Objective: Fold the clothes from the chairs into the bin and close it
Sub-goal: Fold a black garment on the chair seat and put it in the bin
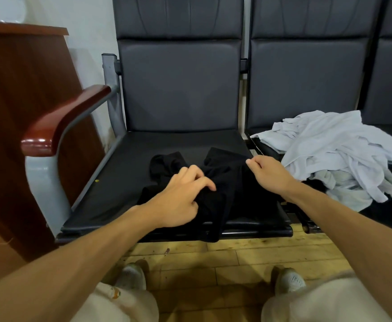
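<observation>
Bunching looks the main risk: the left hand [185, 194] curls its fingers into the middle of the black garment [232, 182] on the chair seat [120, 182], while the right hand [269, 173] pinches its edge at 1 o'clock. Black on black hides the hems, and the tail hanging off the seat front at 6 o'clock could drag it floorward. At 3 o'clock the white clothes [329, 147] wait; no bin shows.

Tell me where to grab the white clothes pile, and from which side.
On the white clothes pile, probably the left corner, approached from the left by the right hand: that edge lies flat and free on the seat, while the rest is bunched and spills over the front.
</observation>
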`<state>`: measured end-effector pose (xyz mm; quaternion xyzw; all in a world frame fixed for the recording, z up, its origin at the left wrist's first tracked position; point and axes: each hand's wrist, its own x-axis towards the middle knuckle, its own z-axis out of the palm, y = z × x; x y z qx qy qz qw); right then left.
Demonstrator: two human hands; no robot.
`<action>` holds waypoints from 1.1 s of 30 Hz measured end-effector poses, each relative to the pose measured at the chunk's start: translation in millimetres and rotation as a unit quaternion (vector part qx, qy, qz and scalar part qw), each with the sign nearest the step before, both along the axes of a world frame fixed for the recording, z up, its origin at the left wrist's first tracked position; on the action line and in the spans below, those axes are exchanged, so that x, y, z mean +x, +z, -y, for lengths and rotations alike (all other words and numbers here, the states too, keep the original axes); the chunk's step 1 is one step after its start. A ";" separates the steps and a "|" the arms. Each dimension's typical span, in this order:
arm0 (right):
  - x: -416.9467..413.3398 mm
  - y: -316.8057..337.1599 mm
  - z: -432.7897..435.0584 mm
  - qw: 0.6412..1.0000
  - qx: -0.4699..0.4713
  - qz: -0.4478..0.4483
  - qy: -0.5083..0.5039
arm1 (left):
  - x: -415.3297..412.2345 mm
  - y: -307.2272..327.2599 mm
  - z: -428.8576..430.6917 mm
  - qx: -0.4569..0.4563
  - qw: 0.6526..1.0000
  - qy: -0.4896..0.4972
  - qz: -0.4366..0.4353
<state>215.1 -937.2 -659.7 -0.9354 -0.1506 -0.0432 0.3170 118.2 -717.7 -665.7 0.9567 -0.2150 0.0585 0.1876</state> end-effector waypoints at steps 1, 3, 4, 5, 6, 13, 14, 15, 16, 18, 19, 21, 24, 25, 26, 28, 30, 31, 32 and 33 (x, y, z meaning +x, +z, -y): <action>0.0 0.5 -0.9 0.999 0.034 -0.005 -0.006 | -3.7 2.6 6.9 -0.011 1.000 -0.023 -0.010; -1.6 1.3 -1.8 0.996 0.086 -0.032 0.000 | -9.6 2.1 20.2 -0.026 0.998 -0.010 -0.065; -2.8 1.6 -2.0 0.993 0.104 -0.054 0.011 | -11.4 -1.2 27.3 -0.018 0.995 0.017 -0.099; -3.9 1.7 -1.9 0.989 0.125 -0.078 0.026 | -13.2 -4.1 34.3 -0.003 0.991 0.048 -0.125; -5.0 2.0 -1.9 0.982 0.149 -0.106 0.042 | -12.4 -8.6 39.1 0.010 0.987 0.081 -0.140; -17.1 8.8 -10.4 0.938 0.267 -0.196 0.107 | 26.0 -27.4 33.4 -0.051 0.968 0.214 -0.121; -16.2 7.9 -12.7 0.942 0.266 -0.182 0.098 | 28.9 -27.2 33.6 -0.078 0.967 0.214 -0.114; -15.0 7.1 -15.5 0.945 0.269 -0.164 0.082 | 31.3 -25.0 34.2 -0.097 0.966 0.212 -0.109; -12.5 6.3 -17.0 0.948 0.279 -0.140 0.059 | 33.5 -21.0 34.2 -0.114 0.964 0.212 -0.110; -7.6 5.8 -16.5 0.955 0.287 -0.080 -0.004 | 36.0 -9.5 30.2 -0.159 0.957 0.210 -0.122; -4.4 5.4 -14.2 0.965 0.258 -0.036 -0.041 | 36.7 -3.5 26.2 -0.188 0.951 0.208 -0.127; 0.7 3.3 -8.7 0.982 0.159 0.041 -0.091 | 33.7 9.0 18.0 -0.249 0.936 0.213 -0.129; 0.3 3.7 -5.2 0.984 0.129 0.080 -0.091 | 17.2 27.2 14.4 -0.369 0.892 0.203 -0.163; -1.4 5.7 -5.9 0.984 0.129 0.088 -0.082 | 10.8 34.8 16.1 -0.428 0.861 0.178 -0.211; -3.3 7.7 -6.9 0.984 0.131 0.095 -0.074 | 6.5 40.5 16.8 -0.472 0.829 0.146 -0.261; -5.5 10.4 -8.9 0.983 0.138 0.099 -0.064 | 1.4 46.2 20.1 -0.522 0.781 0.086 -0.332; -6.3 10.0 -7.8 0.987 0.128 0.082 -0.055 | -3.4 46.9 26.4 -0.526 0.761 0.045 -0.377; -6.6 8.6 -6.2 0.990 0.112 0.066 -0.048 | -5.2 45.0 29.7 -0.514 0.759 0.032 -0.398; -7.1 6.4 -4.0 0.994 0.089 0.048 -0.038 | -4.8 40.8 30.8 -0.491 0.768 0.026 -0.411; -7.9 4.0 -1.4 0.997 0.062 0.031 -0.030 | -4.8 38.1 31.2 -0.457 0.788 0.024 -0.411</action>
